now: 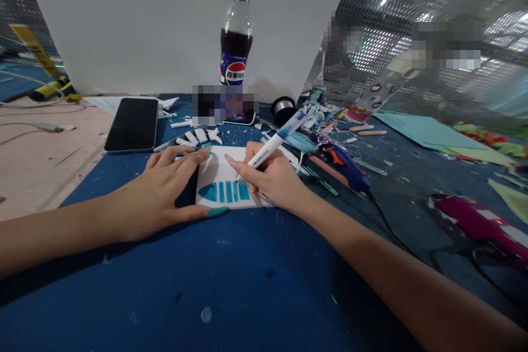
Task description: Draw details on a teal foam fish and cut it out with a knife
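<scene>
A small white board (220,160) lies flat on the blue table, with a teal striped shape, rounded at its left end, coloured on it. My right hand (272,176) grips a white marker pen (268,148) with writing on its barrel. The pen slants up to the right, and its tip is low at the striped shape. My left hand (169,187) lies over the board's left side with fingers stretched and spread; the thumb, with a long teal nail, rests along the near edge. Part of the board is hidden under my right hand.
Beyond the board stand a cola bottle (236,38), a black phone (132,125) and a spool (284,110), with white scraps strewn around. To the right lie a blue glue gun (348,170) with its cord, a magenta tool (478,220) and light blue sheets (429,129).
</scene>
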Action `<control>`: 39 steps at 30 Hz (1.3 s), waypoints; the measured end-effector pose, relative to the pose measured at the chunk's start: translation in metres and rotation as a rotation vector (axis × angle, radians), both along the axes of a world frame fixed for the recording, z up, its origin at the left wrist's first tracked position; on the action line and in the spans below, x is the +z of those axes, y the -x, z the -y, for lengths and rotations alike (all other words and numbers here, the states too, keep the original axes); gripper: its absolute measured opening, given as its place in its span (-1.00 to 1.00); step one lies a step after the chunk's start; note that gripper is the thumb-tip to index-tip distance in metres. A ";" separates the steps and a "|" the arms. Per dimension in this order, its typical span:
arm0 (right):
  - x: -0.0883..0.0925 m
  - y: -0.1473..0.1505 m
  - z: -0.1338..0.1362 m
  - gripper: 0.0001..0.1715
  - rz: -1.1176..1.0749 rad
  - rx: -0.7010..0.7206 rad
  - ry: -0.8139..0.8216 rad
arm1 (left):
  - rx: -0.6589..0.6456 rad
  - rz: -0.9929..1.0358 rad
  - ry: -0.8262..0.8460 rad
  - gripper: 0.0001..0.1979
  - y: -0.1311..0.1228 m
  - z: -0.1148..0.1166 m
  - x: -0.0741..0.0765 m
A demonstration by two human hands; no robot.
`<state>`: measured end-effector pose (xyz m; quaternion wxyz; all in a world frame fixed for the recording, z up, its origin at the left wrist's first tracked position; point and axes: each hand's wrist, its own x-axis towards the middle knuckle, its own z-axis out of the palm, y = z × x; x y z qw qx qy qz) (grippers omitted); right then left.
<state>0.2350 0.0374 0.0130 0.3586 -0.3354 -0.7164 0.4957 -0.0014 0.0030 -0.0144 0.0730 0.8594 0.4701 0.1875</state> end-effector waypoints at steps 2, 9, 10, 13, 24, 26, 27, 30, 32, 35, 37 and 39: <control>0.000 0.000 0.000 -0.52 0.009 -0.007 -0.012 | -0.004 -0.003 -0.003 -0.21 0.000 0.000 0.000; 0.000 -0.001 -0.001 -0.53 0.047 -0.020 -0.041 | 0.020 -0.015 0.020 -0.21 -0.001 0.001 0.000; 0.000 -0.001 0.000 -0.53 0.045 -0.025 -0.037 | 0.019 -0.015 0.023 -0.21 -0.001 0.001 0.000; 0.000 0.000 0.000 -0.53 0.033 -0.023 -0.025 | 0.019 -0.007 0.022 -0.22 -0.001 0.000 0.001; -0.006 -0.001 -0.007 -0.56 -0.124 -0.070 0.000 | -0.014 -0.034 -0.012 -0.17 -0.001 0.000 0.002; -0.007 0.000 -0.007 -0.53 -0.179 -0.106 0.054 | -0.009 -0.030 -0.038 -0.20 -0.001 0.001 0.007; -0.008 0.000 -0.008 -0.52 -0.201 -0.116 0.084 | 0.017 -0.020 -0.055 -0.24 -0.002 0.001 0.009; -0.008 -0.001 -0.008 -0.48 -0.246 -0.117 0.146 | 0.159 0.026 -0.183 -0.41 -0.004 0.001 0.015; -0.006 -0.001 -0.008 -0.46 -0.273 -0.126 0.152 | 0.242 0.021 -0.314 -0.48 -0.005 -0.001 0.015; -0.003 0.000 -0.007 -0.43 -0.288 -0.160 0.167 | 0.278 -0.050 -0.425 -0.50 -0.005 -0.005 0.010; -0.002 0.000 -0.005 -0.42 -0.282 -0.182 0.173 | 0.315 -0.048 -0.467 -0.51 -0.004 -0.009 0.006; -0.001 0.001 -0.004 -0.43 -0.283 -0.201 0.163 | 0.325 -0.068 -0.480 -0.54 -0.002 -0.013 0.004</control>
